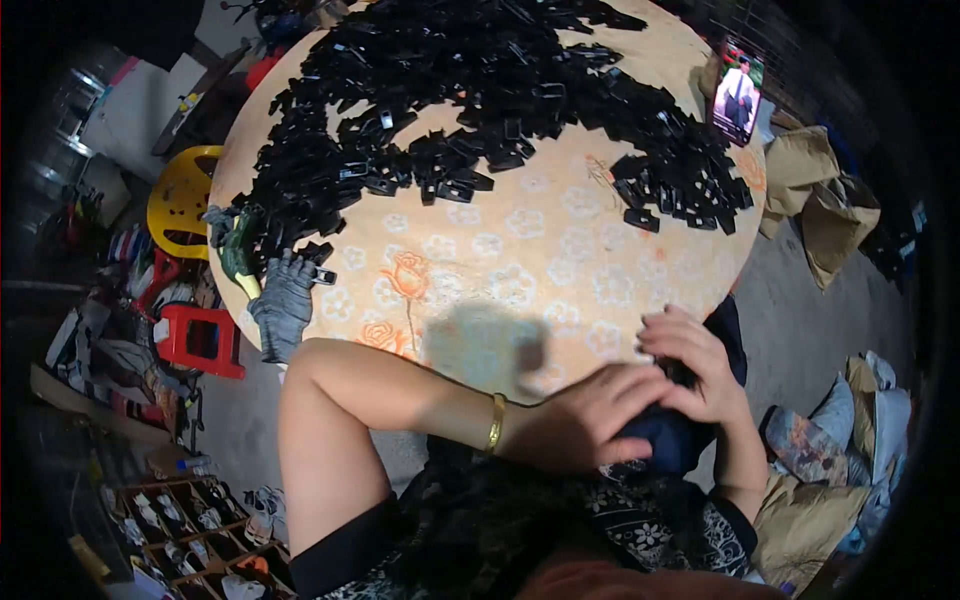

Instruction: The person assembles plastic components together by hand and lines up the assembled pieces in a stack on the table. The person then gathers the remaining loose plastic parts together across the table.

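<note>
My left hand (590,415), with a gold bracelet at its wrist, reaches across my body to the right. Its fingers are stretched out, slightly blurred, and meet my right hand (700,365) just off the table's near right edge. The right hand's fingers curve around something dark between the two hands, too hidden to name. Dark blue cloth (672,438) lies beneath them. Beyond, black plastic clip-like pieces (450,90), some with shiny metal parts, cover much of the round flower-patterned table (480,250). A smaller cluster (680,185) lies nearer on the right.
A grey glove (283,305) and a dark green, yellow-ended item (240,255) lie at the table's left edge. A lit phone (738,95) stands at the far right rim. Yellow (180,195) and red (200,340) stools stand left; brown sacks (835,215) sit right.
</note>
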Available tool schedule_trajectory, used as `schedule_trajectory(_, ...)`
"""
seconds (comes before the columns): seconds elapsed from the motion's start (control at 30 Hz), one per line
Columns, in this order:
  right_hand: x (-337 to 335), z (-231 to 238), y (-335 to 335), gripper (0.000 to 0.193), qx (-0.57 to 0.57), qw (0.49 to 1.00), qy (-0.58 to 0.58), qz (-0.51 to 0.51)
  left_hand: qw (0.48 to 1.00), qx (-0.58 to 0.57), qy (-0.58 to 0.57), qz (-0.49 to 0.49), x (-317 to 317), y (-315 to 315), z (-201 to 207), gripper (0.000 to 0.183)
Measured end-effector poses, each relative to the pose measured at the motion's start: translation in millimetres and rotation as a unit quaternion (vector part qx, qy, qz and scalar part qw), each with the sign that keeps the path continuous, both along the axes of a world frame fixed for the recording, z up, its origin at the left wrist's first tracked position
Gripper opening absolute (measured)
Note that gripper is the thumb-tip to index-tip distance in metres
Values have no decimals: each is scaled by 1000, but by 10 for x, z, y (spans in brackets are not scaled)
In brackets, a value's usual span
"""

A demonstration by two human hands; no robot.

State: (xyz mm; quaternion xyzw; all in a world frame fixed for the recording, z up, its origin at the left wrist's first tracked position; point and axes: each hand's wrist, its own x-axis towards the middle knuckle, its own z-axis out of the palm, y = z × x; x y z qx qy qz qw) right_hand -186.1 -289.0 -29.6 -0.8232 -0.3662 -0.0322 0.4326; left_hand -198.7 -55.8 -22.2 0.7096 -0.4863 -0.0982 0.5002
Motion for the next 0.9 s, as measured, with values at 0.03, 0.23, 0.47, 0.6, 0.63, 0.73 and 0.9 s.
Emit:
schedule_trajectory(0.03,-61,-6,-41,54,9,1000,11,3,998,3,15,-54,30,6,-3,58)
schedule_trajectory(0.23,-83,100,-161,39,23,1000,7,-12,911,70,-400,71,1238,713,342,28)
schedule_trajectory(0.47,860,90,61,91,-244,897,-134,-343,808,301,-231,451,1863,1436,-109,85)
schedule_trajectory(0.6,1409,-108,69,87,-262,875,-120,-388,844,230,-237,423,2024,912,-193,85)
schedule_trajectory(0.63,1494,-116,88,81,-269,872,-131,-387,843,245,-233,417,2052,785,-192,86)
schedule_trajectory(0.73,1818,-191,135,66,-209,899,-164,-347,878,215,-202,376,2140,407,-190,86)
schedule_trajectory(0.9,2325,16,238,50,-171,890,-199,-372,911,260,-176,266,2339,320,209,68)
